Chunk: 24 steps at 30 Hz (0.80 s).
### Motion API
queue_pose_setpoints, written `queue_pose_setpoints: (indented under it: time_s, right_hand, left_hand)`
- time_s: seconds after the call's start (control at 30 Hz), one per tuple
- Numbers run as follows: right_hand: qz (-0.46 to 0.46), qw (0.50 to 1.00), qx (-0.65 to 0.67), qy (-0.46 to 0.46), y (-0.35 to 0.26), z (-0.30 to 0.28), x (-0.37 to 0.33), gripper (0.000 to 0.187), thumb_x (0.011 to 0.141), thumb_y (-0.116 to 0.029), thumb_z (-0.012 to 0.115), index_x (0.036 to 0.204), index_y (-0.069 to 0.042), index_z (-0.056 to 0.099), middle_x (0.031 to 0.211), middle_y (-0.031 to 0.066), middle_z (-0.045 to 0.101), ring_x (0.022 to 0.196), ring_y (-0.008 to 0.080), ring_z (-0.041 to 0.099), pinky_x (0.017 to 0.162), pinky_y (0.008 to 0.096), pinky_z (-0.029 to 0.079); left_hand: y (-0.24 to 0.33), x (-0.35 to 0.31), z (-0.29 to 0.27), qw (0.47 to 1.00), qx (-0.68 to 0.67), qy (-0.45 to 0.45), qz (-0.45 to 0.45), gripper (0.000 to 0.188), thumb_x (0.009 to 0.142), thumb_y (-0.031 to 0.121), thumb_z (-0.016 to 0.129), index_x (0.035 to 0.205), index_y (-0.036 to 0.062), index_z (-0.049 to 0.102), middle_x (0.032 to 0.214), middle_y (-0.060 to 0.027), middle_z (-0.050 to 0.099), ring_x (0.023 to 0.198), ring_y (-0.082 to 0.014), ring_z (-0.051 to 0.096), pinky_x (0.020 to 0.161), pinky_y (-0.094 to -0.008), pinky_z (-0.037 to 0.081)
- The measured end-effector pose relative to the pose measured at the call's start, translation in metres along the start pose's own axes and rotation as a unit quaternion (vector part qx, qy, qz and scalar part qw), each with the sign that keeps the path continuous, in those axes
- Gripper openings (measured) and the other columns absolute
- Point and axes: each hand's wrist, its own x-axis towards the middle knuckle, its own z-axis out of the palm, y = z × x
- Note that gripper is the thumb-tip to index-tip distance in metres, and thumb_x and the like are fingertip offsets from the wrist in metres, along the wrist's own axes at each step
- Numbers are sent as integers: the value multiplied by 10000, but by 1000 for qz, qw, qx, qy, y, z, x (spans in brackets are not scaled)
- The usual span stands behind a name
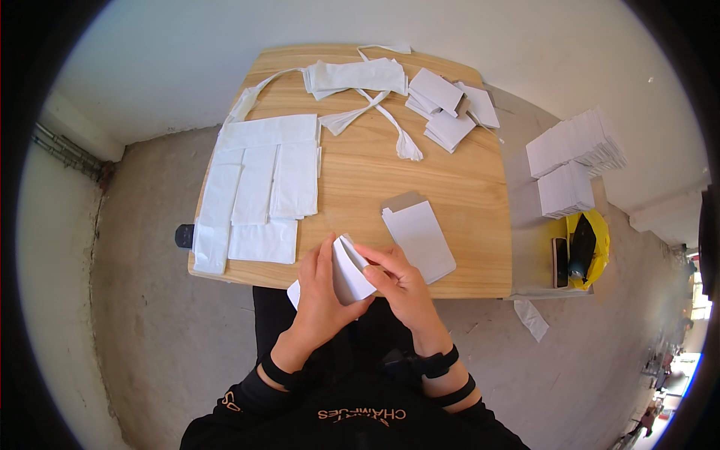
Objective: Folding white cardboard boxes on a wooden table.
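Between my hands, just in front of the table's near edge, is a small white cardboard box (350, 279) with its top gaping partly open. My left hand (319, 300) wraps round its left side and underside. With thumb and fingers, my right hand (399, 286) pinches the box's right wall near the opening. What is inside the box cannot be made out. Another white corner pokes out to the left of my left hand. A flattened white carton (421, 241) with a grey flap lies on the table beyond my right hand.
Flat white plastic sleeves (274, 176) lie in overlapping stacks at the table's left, with another pile (358, 75) at the back. Several white boxes (437, 91) sit back right. On a grey surface at right are carton stacks (568, 146), a phone (560, 262) and a yellow bag (600, 251).
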Motion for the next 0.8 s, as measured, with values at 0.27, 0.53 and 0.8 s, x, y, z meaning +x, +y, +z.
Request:
queue_pose_setpoints:
  time_s: [0.27, 0.53, 0.8]
  right_hand:
    - [-171, 928, -329, 28, 4, 31, -4, 459, 882, -124, 580, 1311, -25, 451, 1056, 157, 500, 965, 278, 517, 832, 339, 430]
    - [5, 991, -128, -49, -3, -3, 0, 301, 871, -63, 566, 1159, -4, 503, 1055, 93, 546, 948, 152, 531, 795, 282, 442]
    - [108, 991, 4, -79, 9, -16, -17, 301, 855, -73, 648, 1123, -18, 525, 985, 37, 565, 823, 79, 584, 699, 220, 469]
  left_hand:
    - [-14, 0, 5, 999, 22, 41, 18, 1021, 610, 160, 814, 1415, 18, 203, 1217, -233, 397, 1102, -376, 438, 922, -425, 402]
    - [3, 7, -31, 999, -21, -43, 11, 899, 700, 150, 780, 1424, 68, 253, 1124, -203, 477, 956, -302, 525, 806, -359, 457]
    - [-13, -8, -38, 969, -163, -160, -96, 212, 868, 94, 627, 1067, 29, 597, 882, -55, 561, 680, -105, 495, 602, -234, 421]
